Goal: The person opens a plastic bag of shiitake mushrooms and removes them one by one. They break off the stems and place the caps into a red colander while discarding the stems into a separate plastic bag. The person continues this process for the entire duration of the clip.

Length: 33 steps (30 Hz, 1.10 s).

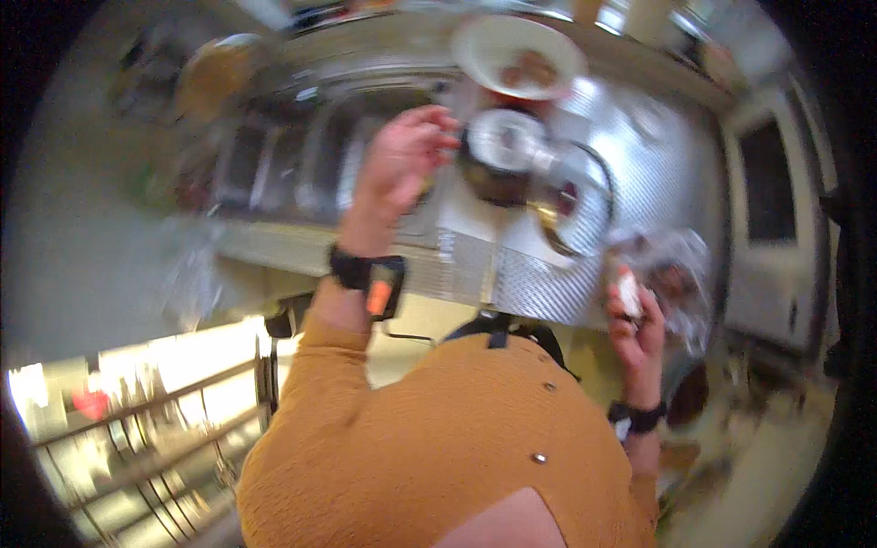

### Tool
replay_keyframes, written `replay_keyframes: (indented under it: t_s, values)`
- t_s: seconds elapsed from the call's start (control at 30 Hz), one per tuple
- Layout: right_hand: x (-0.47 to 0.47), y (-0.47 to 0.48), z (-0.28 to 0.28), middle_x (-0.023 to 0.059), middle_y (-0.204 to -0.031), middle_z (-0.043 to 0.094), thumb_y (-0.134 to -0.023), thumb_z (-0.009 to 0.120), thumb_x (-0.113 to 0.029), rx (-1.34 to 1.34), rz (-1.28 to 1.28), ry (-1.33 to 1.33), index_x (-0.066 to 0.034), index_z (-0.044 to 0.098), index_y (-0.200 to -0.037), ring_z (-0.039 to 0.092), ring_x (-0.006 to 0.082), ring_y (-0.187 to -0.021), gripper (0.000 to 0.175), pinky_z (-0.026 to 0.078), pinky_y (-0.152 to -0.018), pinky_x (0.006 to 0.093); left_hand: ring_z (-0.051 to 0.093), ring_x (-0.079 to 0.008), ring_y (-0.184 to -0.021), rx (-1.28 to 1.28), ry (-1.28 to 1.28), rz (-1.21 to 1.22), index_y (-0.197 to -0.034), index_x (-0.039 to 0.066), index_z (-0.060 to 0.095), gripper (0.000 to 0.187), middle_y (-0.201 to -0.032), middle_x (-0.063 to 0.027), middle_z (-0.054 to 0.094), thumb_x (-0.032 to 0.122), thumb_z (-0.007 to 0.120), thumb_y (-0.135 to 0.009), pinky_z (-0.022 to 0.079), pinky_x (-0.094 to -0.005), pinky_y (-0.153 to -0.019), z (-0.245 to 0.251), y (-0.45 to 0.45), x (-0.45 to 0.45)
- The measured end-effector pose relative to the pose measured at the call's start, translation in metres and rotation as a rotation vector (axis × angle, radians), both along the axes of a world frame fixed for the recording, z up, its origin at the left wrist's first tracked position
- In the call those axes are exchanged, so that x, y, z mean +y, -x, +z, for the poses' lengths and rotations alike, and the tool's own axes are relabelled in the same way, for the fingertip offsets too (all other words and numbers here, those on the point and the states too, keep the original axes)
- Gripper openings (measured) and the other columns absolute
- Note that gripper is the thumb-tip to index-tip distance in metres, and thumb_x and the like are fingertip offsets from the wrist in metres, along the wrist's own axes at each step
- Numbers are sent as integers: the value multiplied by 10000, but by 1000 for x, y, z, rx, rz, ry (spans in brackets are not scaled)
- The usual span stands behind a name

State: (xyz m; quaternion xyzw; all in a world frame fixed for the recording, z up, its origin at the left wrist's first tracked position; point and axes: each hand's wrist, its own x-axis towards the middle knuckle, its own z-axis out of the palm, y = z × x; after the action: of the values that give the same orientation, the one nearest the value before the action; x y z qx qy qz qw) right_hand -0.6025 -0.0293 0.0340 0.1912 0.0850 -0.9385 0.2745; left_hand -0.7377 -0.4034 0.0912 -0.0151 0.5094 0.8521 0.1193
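My left hand point(409, 152) is raised over the counter beside the sink, its fingers partly curled with nothing visible in them. Just right of it sits a dark round pot with a pale top point(505, 140). My right hand point(637, 329) grips a small white object point(628, 294), too blurred to name, low at the right end of the counter. Beyond those fingers lies a clear plastic bag point(685, 274) with reddish-brown contents. Between the hands, a round clear lid or bowl point(582, 205) with a dark rim rests on the metal surface. Motion blur softens the whole view.
A large pale bowl point(473, 51) with brown pieces in it stands behind the pot. Metal sink basins point(342, 151) are at the left, with a round tan item point(216, 75) beyond them. A rack with bars point(151, 438) is at the lower left, and a white cabinet point(767, 288) at the right.
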Motion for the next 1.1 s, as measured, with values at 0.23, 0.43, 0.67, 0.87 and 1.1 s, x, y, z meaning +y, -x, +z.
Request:
replay_keyframes:
  t_s: [0.23, 0.43, 0.67, 0.87, 1.1]
  values:
    - [-53, 29, -17, 188, -1150, 481, -907, 448, -219, -59, 306, 71, -119, 309, -1333, 545, 204, -878, 460, 494, -606, 285, 580, -133, -781, -164, -96, 417, -1078, 51, 538, 229, -919, -47, 606, 91, 499, -857, 476, -258, -664, -29, -114, -76]
    - [-121, 21, -20, 199, -1156, 478, -899, 468, -227, -147, 427, 88, -85, 323, -1321, 563, 257, -941, 469, 529, -670, 334, 569, -132, -732, -320, -63, 741, -1056, 48, 544, 209, -867, -34, 598, 85, 490, -858, 463, -255, -623, -53, -212, -140]
    - [-211, 30, -8, 213, -1202, 463, -890, 476, -211, -100, 564, -36, -39, 340, -1298, 588, 277, -920, 463, 548, -678, 330, 550, -146, -690, -367, -187, 990, -1018, 43, 542, 196, -835, -45, 592, 77, 491, -832, 448, -281, -597, -96, -273, -226]
    - [-360, 45, -15, 235, -1179, 474, -893, 478, -224, -30, 731, -99, -43, 331, -1305, 592, 257, -909, 474, 549, -672, 317, 545, -143, -666, -498, -184, 1236, -1017, 31, 539, 198, -823, -50, 584, 50, 479, -829, 443, -270, -558, -165, -315, -348]
    - [-532, 28, -22, 198, -1039, 549, -865, 513, -225, -87, 969, -319, -6, 376, -1261, 602, 228, -815, 473, 544, -624, 288, 535, -132, -665, -778, 274, 1572, -1044, 67, 521, 217, -838, -23, 540, 49, 464, -835, 413, -262, -502, -297, -391, -544]
